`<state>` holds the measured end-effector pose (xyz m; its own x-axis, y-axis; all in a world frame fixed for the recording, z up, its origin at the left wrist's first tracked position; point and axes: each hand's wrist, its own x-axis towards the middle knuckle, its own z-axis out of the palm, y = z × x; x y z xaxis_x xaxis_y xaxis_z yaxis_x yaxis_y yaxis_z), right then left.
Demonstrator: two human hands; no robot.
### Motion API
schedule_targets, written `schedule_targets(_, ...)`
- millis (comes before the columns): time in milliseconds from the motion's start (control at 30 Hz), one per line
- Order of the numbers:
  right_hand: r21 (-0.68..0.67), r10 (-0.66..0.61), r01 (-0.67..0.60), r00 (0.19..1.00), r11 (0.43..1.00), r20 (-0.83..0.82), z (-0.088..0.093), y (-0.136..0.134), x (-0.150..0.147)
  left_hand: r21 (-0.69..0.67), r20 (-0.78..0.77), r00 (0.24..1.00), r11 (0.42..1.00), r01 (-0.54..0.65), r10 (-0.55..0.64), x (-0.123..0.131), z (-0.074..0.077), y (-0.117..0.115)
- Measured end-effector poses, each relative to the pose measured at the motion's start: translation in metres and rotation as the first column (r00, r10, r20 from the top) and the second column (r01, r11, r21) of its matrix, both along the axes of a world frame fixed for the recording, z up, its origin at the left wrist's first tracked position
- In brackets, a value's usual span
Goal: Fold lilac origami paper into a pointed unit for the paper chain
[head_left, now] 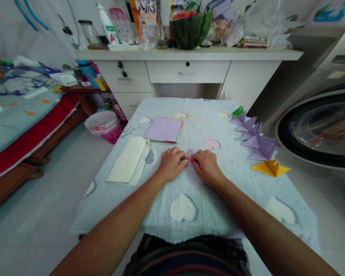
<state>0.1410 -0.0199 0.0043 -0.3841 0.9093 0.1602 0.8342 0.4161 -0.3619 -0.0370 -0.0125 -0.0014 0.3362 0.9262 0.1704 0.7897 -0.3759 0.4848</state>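
Observation:
A small folded piece of purple origami paper stands between my hands at the middle of the table. My left hand pinches its left side, and my right hand pinches its right side. The fingertips hide much of its lower part. Just beyond my left hand lies a stack of square coloured paper with a purple sheet on top. To the right, a row of folded purple paper pieces stands along the table edge, with a green one at the far end and a yellow one at the near end.
A folded cream sheet lies on the left of the cloth-covered table. Behind stands a white desk bearing a cut watermelon, jars and bags. A bin and bed are left; a washing machine is right.

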Motion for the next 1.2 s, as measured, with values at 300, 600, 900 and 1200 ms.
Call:
schedule_targets(300,0.011,-0.125,0.124,0.99,0.992,0.068,-0.003,-0.001,-0.006,0.018,-0.101,0.994,0.999,-0.036,0.038,0.004,-0.004,-0.002)
schedule_targets(600,0.025,-0.289,0.288,0.955,0.957,0.07,-0.007,-0.002,0.014,-0.028,-0.067,0.998,0.999,-0.015,0.013,0.0,-0.004,0.0)
schedule_targets(900,-0.036,-0.211,0.209,0.976,0.977,-0.06,-0.008,0.001,0.025,-0.074,0.051,0.999,0.997,-0.003,0.006,-0.003,0.002,-0.002)
schedule_targets(1200,0.011,-0.113,0.128,0.91,0.992,-0.4,0.003,0.002,0.022,-0.052,0.387,0.919,0.993,0.108,-0.079,-0.015,0.003,0.0)
